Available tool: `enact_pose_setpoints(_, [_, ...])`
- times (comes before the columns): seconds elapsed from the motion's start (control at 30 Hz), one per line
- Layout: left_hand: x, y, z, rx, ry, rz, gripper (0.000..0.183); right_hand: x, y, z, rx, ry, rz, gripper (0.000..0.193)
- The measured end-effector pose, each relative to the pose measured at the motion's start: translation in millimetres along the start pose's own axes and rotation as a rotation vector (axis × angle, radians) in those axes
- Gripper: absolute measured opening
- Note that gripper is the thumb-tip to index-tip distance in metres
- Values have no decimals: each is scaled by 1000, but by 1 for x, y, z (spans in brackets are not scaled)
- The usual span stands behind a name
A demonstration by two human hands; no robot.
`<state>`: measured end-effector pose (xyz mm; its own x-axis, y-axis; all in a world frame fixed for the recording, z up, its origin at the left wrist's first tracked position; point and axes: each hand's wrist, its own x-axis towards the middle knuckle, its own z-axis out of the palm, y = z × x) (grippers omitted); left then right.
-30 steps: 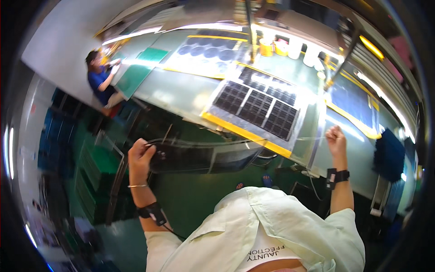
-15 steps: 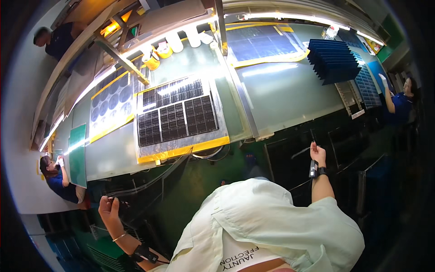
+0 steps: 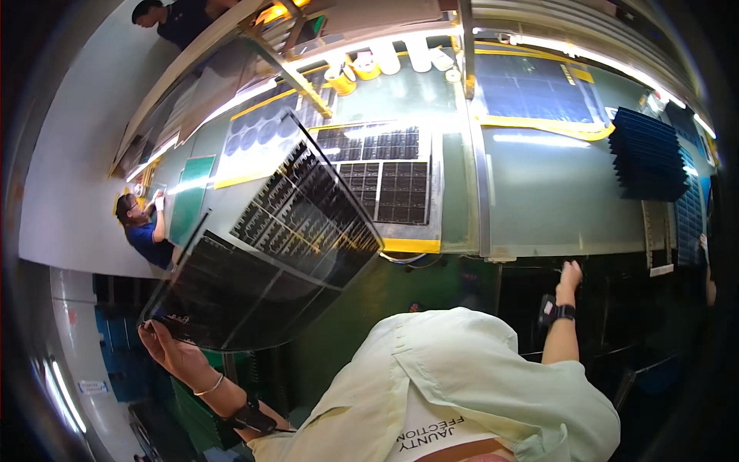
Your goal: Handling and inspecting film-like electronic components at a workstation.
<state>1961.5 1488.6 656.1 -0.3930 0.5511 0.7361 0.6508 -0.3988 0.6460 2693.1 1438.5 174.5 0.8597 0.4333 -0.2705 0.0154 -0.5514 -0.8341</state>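
My left hand (image 3: 175, 356), low on the left, is closed on the corner of a large, dark, see-through film sheet (image 3: 246, 296). The sheet is tilted and slightly bowed, with a printed grid and rows of fine pattern. Its upper part overlaps the view of a dark gridded sheet (image 3: 404, 191) lying on the light table (image 3: 566, 219). My right hand (image 3: 570, 277) is closed just off the table's front edge. Whatever is in those fingers blends into the dark area below.
Yellow tape rolls (image 3: 339, 80) and white rolls (image 3: 418, 55) stand at the back. A blue pleated rack (image 3: 649, 154) is at the right. One person (image 3: 146, 231) works at the left end; another person (image 3: 185, 21) is behind. A metal post (image 3: 466, 58) rises from the table.
The film sheet at my left hand has swung up and now shows its broad face. My view has turned left. My right hand sits lower and farther right in the picture.
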Motion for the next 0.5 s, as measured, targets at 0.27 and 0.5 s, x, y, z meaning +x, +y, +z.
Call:
enact_pose_setpoints(0.27, [-5, 29, 34, -278, 173, -122, 22, -49, -141, 24, 137, -68, -410, 15])
enact_pose_setpoints(0.5, [-2, 38, 35, -424, 187, -213, 9, -251, -218, 204, 302, -1604, 364, 49])
